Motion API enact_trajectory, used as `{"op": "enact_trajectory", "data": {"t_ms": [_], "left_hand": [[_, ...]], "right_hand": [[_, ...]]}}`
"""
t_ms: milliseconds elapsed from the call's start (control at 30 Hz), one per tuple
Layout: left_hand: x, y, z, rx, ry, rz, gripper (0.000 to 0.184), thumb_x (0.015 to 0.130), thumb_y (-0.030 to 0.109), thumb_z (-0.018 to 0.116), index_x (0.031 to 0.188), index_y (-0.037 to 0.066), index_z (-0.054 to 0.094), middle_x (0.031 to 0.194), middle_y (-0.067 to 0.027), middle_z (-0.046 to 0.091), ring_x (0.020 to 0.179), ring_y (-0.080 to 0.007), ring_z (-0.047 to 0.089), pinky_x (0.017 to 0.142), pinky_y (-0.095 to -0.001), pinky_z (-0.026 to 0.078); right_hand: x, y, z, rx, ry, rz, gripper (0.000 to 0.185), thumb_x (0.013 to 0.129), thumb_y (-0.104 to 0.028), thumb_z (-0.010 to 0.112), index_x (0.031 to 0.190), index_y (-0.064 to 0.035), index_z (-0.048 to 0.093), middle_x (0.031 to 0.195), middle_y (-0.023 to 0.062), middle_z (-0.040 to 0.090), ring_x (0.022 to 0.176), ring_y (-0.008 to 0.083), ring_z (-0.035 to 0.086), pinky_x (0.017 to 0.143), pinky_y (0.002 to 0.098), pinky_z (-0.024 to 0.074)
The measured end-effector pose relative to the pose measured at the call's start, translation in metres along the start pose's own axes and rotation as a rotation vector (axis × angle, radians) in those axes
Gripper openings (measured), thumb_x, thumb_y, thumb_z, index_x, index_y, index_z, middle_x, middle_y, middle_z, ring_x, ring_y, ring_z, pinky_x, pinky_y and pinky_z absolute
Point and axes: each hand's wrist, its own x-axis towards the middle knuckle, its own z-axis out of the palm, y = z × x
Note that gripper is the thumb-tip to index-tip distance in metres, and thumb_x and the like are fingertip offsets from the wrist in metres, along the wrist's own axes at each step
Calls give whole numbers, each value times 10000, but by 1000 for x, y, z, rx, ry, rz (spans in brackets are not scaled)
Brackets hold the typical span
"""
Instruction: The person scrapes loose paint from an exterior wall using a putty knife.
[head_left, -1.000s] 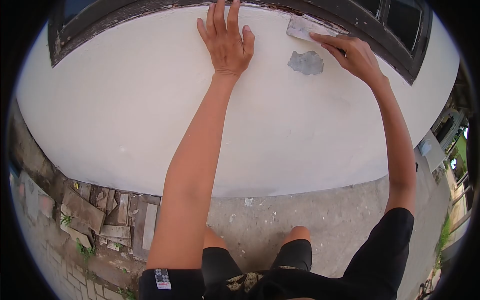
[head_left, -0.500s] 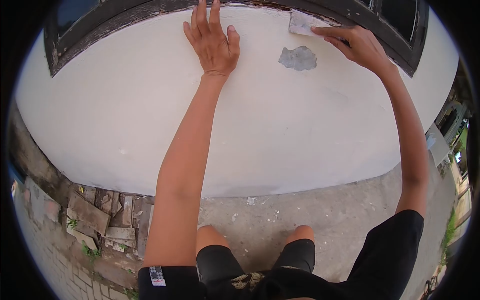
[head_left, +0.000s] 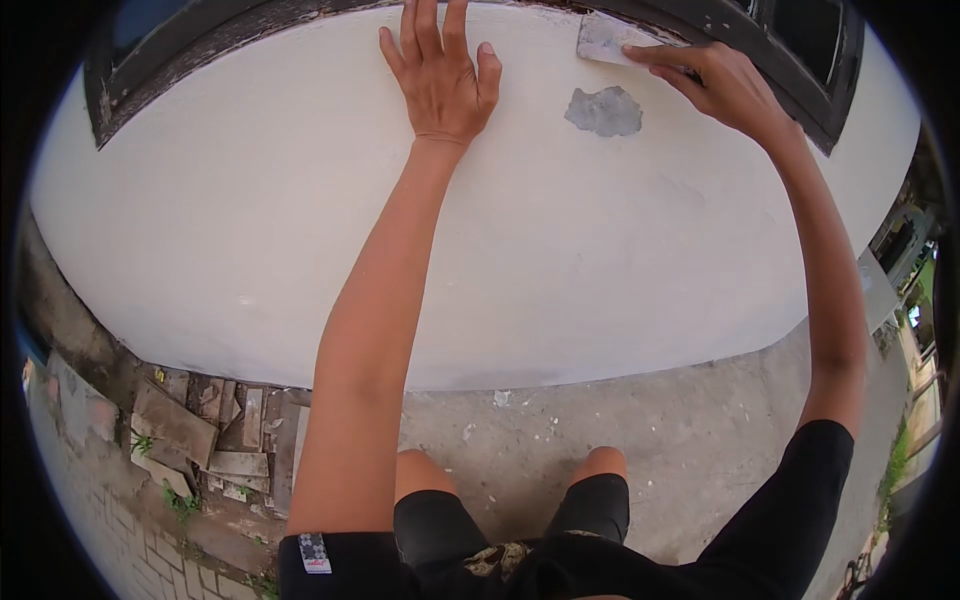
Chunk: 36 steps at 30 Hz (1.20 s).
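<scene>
My left hand (head_left: 442, 85) lies flat against the white wall (head_left: 560, 250), fingers spread, its fingertips close under the dark window frame. In my right hand (head_left: 722, 85) is a flat, pale, stained scraper (head_left: 605, 40), pinched between thumb and fingers. Its blade rests at the top of the wall, along the underside of the window frame (head_left: 270, 45). Just below the scraper, a grey bare patch (head_left: 604, 111) shows where the white coat is gone. The scraper's handle end is partly hidden by my fingers.
Broken boards and slabs (head_left: 215, 430) lie in a heap at the wall's foot on the left. Concrete floor (head_left: 500, 430) with small white flakes runs below the wall. Brick paving (head_left: 140, 540) is at lower left. Window panes (head_left: 805, 40) sit above the frame.
My left hand has shifted slightly right in the view, and the grey patch also sits a little further right. The scraper stays under the frame, my right hand still holding it.
</scene>
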Motion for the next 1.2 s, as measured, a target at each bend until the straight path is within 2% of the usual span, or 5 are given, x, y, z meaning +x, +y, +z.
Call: {"op": "enact_trajectory", "data": {"t_ms": [133, 300, 467, 767, 1200], "left_hand": [[2, -3, -4, -30, 5, -54, 604, 945, 312, 465, 1500, 105, 344, 1574, -141, 297, 1460, -364, 261, 1151, -646, 138], [1, -4, -2, 30, -68, -56, 619, 949, 319, 474, 1515, 120, 320, 1587, -150, 266, 1461, -372, 264, 1160, -653, 131], [1, -18, -31, -37, -135, -72, 632, 954, 339, 479, 1529, 142, 307, 1614, -149, 228, 1492, -341, 233, 1190, -620, 111], [-25, -50, -53, 36, -151, -79, 598, 949, 325, 480, 1515, 170, 364, 1618, -121, 258, 1490, -337, 247, 1194, -601, 143], [-26, -48, -55, 63, -154, -65, 593, 931, 305, 508, 1496, 169, 390, 1598, -119, 291, 1478, -335, 269, 1191, -593, 163]], "right_hand": [[35, -36, 17, 41, 186, -86, 323, 1019, -256, 579, 1332, -287, 656, 831, 83, 742, 538, 186, 539, 561, 321, 474], [-8, -107, 32, 288, -22, 310, 491, 1009, -165, 505, 1488, -249, 433, 763, 167, 672, 699, 336, 650, 633, 463, 511], [-14, -147, 48, 466, 282, 548, 389, 962, -195, 566, 1347, -166, 618, 715, 192, 662, 654, 372, 653, 632, 475, 510], [13, -180, 62, 678, 434, 784, 398, 946, -191, 575, 1334, -129, 639, 749, 235, 673, 686, 378, 667, 665, 443, 517], [14, -179, 41, 607, 289, 762, 410, 961, -196, 553, 1361, -131, 615, 792, 237, 685, 724, 384, 670, 695, 457, 514]]}}
